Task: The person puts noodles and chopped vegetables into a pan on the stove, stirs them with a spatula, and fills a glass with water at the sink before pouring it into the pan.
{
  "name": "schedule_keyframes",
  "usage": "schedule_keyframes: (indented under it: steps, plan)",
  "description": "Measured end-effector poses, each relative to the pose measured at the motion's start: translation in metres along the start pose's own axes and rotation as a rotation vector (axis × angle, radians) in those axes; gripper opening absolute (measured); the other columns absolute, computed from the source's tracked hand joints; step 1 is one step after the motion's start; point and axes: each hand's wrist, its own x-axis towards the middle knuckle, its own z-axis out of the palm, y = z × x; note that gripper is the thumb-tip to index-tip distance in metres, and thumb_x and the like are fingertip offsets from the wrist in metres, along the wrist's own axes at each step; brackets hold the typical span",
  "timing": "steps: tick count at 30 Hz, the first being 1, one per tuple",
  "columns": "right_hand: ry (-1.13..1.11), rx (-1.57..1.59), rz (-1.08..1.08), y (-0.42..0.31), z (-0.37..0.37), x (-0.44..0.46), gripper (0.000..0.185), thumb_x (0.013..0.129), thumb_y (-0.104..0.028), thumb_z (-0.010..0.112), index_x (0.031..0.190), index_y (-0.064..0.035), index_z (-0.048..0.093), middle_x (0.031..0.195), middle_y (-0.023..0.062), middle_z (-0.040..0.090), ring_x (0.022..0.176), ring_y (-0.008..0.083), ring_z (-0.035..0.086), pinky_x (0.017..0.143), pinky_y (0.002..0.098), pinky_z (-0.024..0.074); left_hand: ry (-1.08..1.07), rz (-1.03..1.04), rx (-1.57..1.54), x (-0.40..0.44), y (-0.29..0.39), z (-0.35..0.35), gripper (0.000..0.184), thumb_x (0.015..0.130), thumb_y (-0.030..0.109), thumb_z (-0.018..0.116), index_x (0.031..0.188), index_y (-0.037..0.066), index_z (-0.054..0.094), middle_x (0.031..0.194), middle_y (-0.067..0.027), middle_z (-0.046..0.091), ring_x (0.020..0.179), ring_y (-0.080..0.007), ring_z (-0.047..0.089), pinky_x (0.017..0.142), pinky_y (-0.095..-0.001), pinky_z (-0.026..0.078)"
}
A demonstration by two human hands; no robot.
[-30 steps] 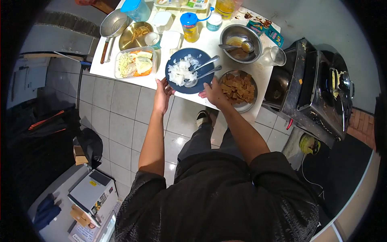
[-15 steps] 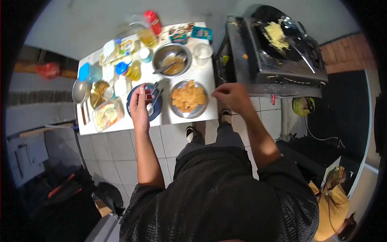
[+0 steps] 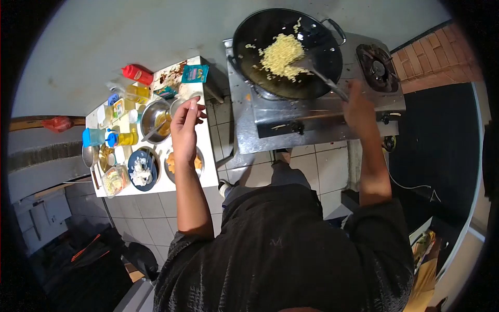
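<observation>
My right hand (image 3: 359, 112), somewhat blurred, has its fingers closed around the handle end of a metal spatula (image 3: 330, 83). The spatula's blade rests in a black wok (image 3: 322, 49), against a heap of pale yellow, noodle-like bits (image 3: 282, 54). My left hand (image 3: 186, 122) is raised over the white table's right side, its fingers loosely bent and apart, with nothing visible in them. Below it, a metal plate of orange pieces (image 3: 198, 163) is partly hidden by my forearm. A steel bowl with brown liquid (image 3: 150, 117) and a spoon stands beside my left hand.
The wok sits on a steel gas stove (image 3: 249, 132); a bare burner (image 3: 379, 68) is at its right. Along the white table (image 3: 208, 174) are a red bottle (image 3: 138, 74), a green packet (image 3: 195, 74), oil bottles, a dark blue plate of white pieces (image 3: 140, 171) and a vegetable container (image 3: 115, 181).
My view has swung right, bringing the stove nearer the centre. My right hand has moved from beside the plate of orange pieces to the spatula. My left hand stays raised and empty.
</observation>
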Motion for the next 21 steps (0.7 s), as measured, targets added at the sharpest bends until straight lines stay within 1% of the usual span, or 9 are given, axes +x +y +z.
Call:
schedule_keyframes:
  steps: [2, 3, 5, 6, 8, 10, 14, 16, 21]
  plan:
    - [0.027, 0.151, -0.262, 0.005, -0.003, 0.011, 0.026, 0.086, -0.011, 0.055, 0.111, -0.0042, 0.050, 0.087, 0.0215, 0.064, 0.081, 0.0431, 0.063, 0.071, 0.0510, 0.0488, 0.033, 0.010, -0.021, 0.009, 0.002, 0.029, 0.028, 0.095, 0.026, 0.058, 0.110, 0.003, 0.065, 0.091, -0.0029, 0.064, 0.077, -0.0078, 0.055, 0.068, -0.0230, 0.042]
    - [0.023, 0.152, -0.266, 0.002, -0.013, 0.020, 0.026, 0.086, -0.011, 0.055, 0.111, -0.0042, 0.050, 0.087, 0.0215, 0.064, 0.081, 0.0431, 0.063, 0.071, 0.0510, 0.0488, 0.048, 0.029, 0.002, 0.013, 0.006, 0.041, 0.028, 0.095, 0.026, 0.058, 0.109, 0.003, 0.065, 0.090, -0.0023, 0.064, 0.076, -0.0071, 0.054, 0.067, -0.0226, 0.042]
    - [-0.053, -0.104, -0.401, -0.010, -0.048, 0.043, 0.023, 0.090, -0.016, 0.050, 0.108, -0.0018, 0.055, 0.084, 0.0205, 0.065, 0.081, 0.0395, 0.065, 0.072, 0.0484, 0.0516, 0.095, 0.032, 0.082, 0.020, 0.016, 0.058, 0.026, 0.095, 0.026, 0.059, 0.105, 0.003, 0.065, 0.085, -0.0006, 0.062, 0.072, -0.0055, 0.051, 0.064, -0.0211, 0.040]
    - [-0.054, -0.102, -0.408, -0.013, -0.062, 0.058, 0.023, 0.090, -0.016, 0.050, 0.108, -0.0018, 0.055, 0.084, 0.0205, 0.065, 0.081, 0.0395, 0.065, 0.072, 0.0484, 0.0516, 0.106, 0.022, 0.094, 0.023, 0.020, 0.066, 0.026, 0.094, 0.027, 0.060, 0.103, 0.003, 0.065, 0.083, 0.0001, 0.062, 0.070, -0.0055, 0.050, 0.065, -0.0205, 0.040]
    - [-0.094, -0.245, -0.425, -0.021, -0.083, 0.092, 0.020, 0.088, -0.017, 0.053, 0.096, -0.0019, 0.064, 0.081, 0.0189, 0.067, 0.079, 0.0364, 0.067, 0.071, 0.0467, 0.0541, 0.140, -0.016, 0.134, 0.032, 0.017, 0.070, 0.026, 0.093, 0.027, 0.062, 0.101, 0.003, 0.066, 0.081, 0.0001, 0.061, 0.068, -0.0055, 0.050, 0.064, -0.0208, 0.040]
    - [0.049, -0.298, -0.440, -0.027, -0.095, 0.125, 0.025, 0.087, -0.026, 0.058, 0.084, -0.0018, 0.063, 0.077, 0.0186, 0.064, 0.078, 0.0373, 0.063, 0.070, 0.0460, 0.0511, 0.149, -0.010, 0.202, 0.037, 0.016, 0.076, 0.026, 0.093, 0.027, 0.063, 0.101, 0.002, 0.066, 0.081, 0.0003, 0.062, 0.068, -0.0050, 0.050, 0.063, -0.0205, 0.040]
    - [0.145, -0.341, -0.605, -0.042, -0.105, 0.180, 0.029, 0.085, -0.029, 0.060, 0.079, -0.0007, 0.065, 0.078, 0.0178, 0.066, 0.075, 0.0376, 0.063, 0.069, 0.0465, 0.0515, 0.129, 0.014, 0.321, 0.048, 0.007, 0.086, 0.027, 0.092, 0.026, 0.065, 0.099, 0.000, 0.066, 0.079, 0.0015, 0.062, 0.070, -0.0037, 0.050, 0.062, -0.0196, 0.039]
    - [-0.248, -0.538, -0.293, -0.073, -0.100, 0.193, 0.033, 0.084, -0.032, 0.061, 0.076, 0.0004, 0.067, 0.079, 0.0174, 0.067, 0.075, 0.0387, 0.063, 0.070, 0.0460, 0.0514, 0.118, 0.059, 0.338, 0.055, 0.002, 0.089, 0.028, 0.091, 0.026, 0.065, 0.098, -0.001, 0.067, 0.077, 0.0026, 0.062, 0.070, -0.0034, 0.050, 0.061, -0.0196, 0.039]
    - [-0.277, -0.234, -0.512, -0.044, -0.033, 0.203, 0.033, 0.083, -0.032, 0.062, 0.081, 0.0003, 0.069, 0.081, 0.0207, 0.067, 0.076, 0.0396, 0.064, 0.070, 0.0466, 0.0511, 0.102, -0.012, 0.379, 0.057, 0.003, 0.094, 0.029, 0.092, 0.027, 0.064, 0.095, -0.001, 0.068, 0.072, 0.0040, 0.058, 0.065, -0.0039, 0.046, 0.058, -0.0209, 0.038]
